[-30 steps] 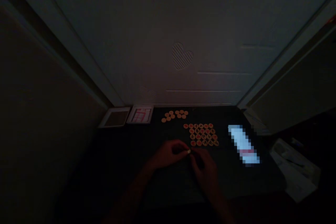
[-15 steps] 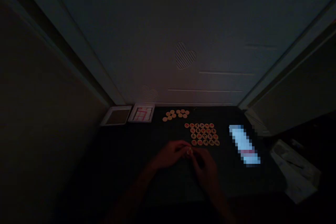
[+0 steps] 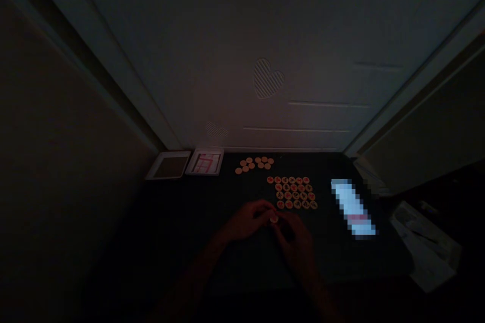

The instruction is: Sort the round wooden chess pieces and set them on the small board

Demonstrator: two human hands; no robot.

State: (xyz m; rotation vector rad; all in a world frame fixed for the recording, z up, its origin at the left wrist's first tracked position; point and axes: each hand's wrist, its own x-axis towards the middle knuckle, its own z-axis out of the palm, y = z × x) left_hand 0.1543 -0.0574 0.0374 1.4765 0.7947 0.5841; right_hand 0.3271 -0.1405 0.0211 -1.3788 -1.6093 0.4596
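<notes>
In the dim light, a round Chinese chess piece (image 3: 274,219) is pinched between the fingertips of both hands, above the dark table. My left hand (image 3: 248,220) comes in from the left, closed with thumb and fingers on the piece. From the right, my right hand (image 3: 298,239) is closed on the same piece. Just beyond the fingers lie rows of Chinese chess pieces (image 3: 296,195) with red or dark markings facing up. Farther back is a loose group of pieces (image 3: 251,166) with plain faces upward.
Two shallow boxes stand at the back left: a brown-bottomed one (image 3: 151,167) and one with a red-lined inside (image 3: 221,162). A bright pixelated object (image 3: 352,208) lies on the right of the table (image 3: 178,222). Behind rises a pale panel with a heart relief (image 3: 268,78).
The piece has been turned a little between my fingers, so its pale face shows more. Both hands stay almost in place, and the laid-out pieces are unchanged.
</notes>
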